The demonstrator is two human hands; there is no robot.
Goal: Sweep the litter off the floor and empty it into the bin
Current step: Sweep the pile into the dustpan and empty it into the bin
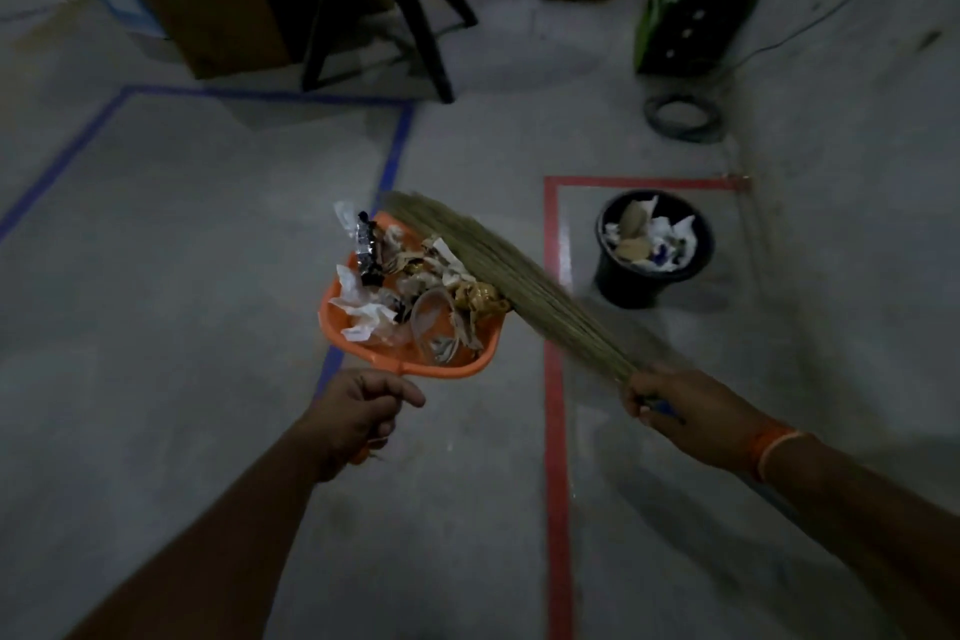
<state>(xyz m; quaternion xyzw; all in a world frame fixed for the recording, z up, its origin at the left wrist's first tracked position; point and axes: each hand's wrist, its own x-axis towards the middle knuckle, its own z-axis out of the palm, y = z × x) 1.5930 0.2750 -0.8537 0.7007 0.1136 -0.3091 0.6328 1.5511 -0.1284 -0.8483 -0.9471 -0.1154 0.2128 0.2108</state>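
A: Two hands busy, w/ a grey floor (182,234) under it all, blue tape (389,156) marking one box and red tape (558,379) another. Where's the bin?

B: Black bin (652,276) stands inside the red box, far right, well apart from both hands, already holding paper scraps.

A: Broom?

B: Straw broom (498,276) runs diagonally from the right hand (691,411) up-left; its bristle end lies over the right edge of the dustpan. Right hand's fingers are curled tight round the handle end, an orange band (774,452) on that wrist.

A: And the pan?

B: Orange dustpan (363,348) is held off the floor, just ahead of the left hand (358,411), over the blue tape. Left hand grips its handle, fingers wrapped, thumb sticking fwd.

A: Litter?

B: Litter (415,291) is heaped in the pan: crumpled paper, wrappers, a clear plastic piece. Touches the bristles on the right.
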